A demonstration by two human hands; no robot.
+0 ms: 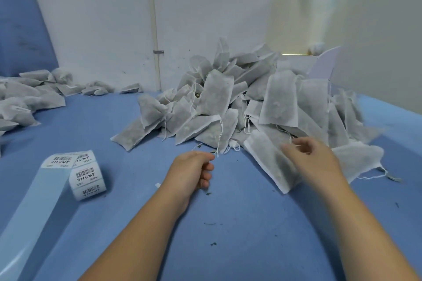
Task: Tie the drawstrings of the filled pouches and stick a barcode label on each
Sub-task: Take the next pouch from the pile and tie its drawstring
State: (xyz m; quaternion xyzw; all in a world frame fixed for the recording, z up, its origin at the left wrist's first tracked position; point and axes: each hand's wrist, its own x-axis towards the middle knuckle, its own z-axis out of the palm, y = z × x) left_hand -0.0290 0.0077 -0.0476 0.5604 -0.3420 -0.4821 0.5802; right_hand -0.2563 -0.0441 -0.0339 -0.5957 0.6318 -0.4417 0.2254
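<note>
A large heap of grey filled pouches (230, 98) with loose white drawstrings lies on the blue table (228, 223). My left hand (191, 172) has its fingers curled, and thumb and forefinger meet at the end of a drawstring (219, 137) that hangs from a pouch at the heap's front. My right hand (312, 159), blurred, hovers with loosely spread fingers over the upper end of a flat pouch (269, 162) at the heap's near edge. Whether it touches the pouch is unclear. A roll of barcode labels (88, 177) stands to the left.
The roll's pale blue backing strip (34, 212) trails toward the lower left corner. A second, lower pile of pouches (25, 98) lies at the far left. White wall panels stand behind the heaps. Dark crumbs dot the table near my arms.
</note>
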